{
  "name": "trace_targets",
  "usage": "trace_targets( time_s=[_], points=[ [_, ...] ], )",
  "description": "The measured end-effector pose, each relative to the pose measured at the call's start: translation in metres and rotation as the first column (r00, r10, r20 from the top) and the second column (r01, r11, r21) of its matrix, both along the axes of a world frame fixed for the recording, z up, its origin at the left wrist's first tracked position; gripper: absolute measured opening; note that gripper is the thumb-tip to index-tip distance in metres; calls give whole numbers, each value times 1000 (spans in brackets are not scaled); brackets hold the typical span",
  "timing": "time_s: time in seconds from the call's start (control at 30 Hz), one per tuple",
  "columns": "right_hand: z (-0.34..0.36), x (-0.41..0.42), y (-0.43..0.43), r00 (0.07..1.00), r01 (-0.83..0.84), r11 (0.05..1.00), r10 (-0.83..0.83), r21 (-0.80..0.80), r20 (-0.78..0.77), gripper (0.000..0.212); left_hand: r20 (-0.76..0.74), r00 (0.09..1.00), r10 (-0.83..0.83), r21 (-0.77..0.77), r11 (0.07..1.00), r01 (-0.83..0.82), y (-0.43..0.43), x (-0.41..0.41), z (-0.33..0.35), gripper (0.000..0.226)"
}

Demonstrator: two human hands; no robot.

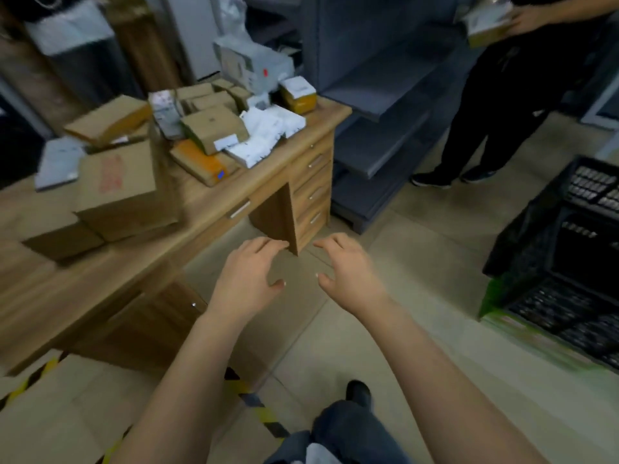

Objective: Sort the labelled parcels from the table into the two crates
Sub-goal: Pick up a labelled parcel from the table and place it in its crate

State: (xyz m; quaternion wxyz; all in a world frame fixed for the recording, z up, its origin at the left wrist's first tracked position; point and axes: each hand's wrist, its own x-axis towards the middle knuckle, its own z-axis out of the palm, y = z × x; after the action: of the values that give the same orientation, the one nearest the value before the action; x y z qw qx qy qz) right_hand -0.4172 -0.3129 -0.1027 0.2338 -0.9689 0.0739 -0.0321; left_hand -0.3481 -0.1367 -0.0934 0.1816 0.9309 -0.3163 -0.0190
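Parcels point(214, 128) heap the desk point(100, 286) upper left; black crate point(526, 239) right; left hand point(248, 279) and right hand point(348, 276) hover empty, fingers apart.

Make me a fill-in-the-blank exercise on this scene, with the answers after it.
1. The left hand and right hand hold ____.
2. The crate on the floor is ____ in colour.
3. The bystander in black holds a ____.
Answers: nothing; black; parcel.
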Motion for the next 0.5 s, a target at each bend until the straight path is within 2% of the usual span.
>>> trace_targets(
  time_s=[0.27,0.5],
  points=[
    [16,136,-6,964,-257,966,258,-33,59,54,29,960,278,-39,960,-277,-3,85,17,64],
    [30,237,4,874,-477,878,478,-30,87,49,62,856,514,-74,857,-509,10,141,23,60]
  ],
)
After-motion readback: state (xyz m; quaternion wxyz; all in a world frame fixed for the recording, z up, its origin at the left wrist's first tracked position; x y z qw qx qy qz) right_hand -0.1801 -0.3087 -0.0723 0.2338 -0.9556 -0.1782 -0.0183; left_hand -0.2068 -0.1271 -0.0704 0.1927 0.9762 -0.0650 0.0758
